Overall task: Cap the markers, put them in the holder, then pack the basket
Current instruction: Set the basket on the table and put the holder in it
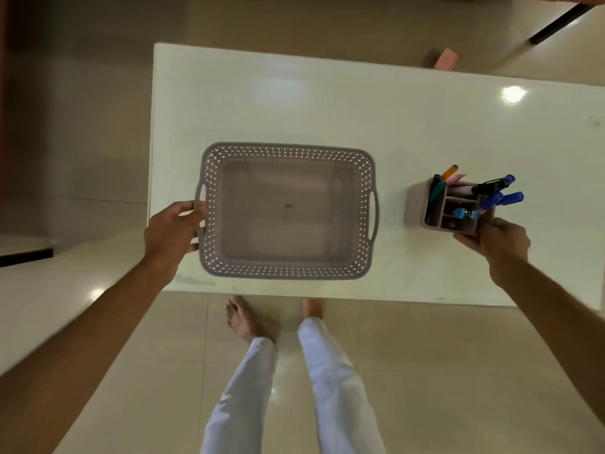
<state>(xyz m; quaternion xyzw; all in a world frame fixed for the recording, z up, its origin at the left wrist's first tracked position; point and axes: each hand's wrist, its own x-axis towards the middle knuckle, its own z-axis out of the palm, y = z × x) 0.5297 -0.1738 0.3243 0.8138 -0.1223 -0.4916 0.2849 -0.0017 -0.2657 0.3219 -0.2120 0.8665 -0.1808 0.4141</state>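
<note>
Standing barefoot at the near edge of the white counter (327, 103). Gripping the basket (288, 211) by its nine o'clock handle with the left hand (173, 231), fingers curled around it. Closing the right hand (494, 237) on the near corner of the holder (425, 204), with the capped markers (491, 191) leaning out toward two o'clock. Lying at nine o'clock from the holder, well apart, long axis running three to nine, basket empty; probably needing a lift and carry leftward over the rim. Counter glossy, catching lamp glare; tiled floor beyond, something pink at one o'clock.
</note>
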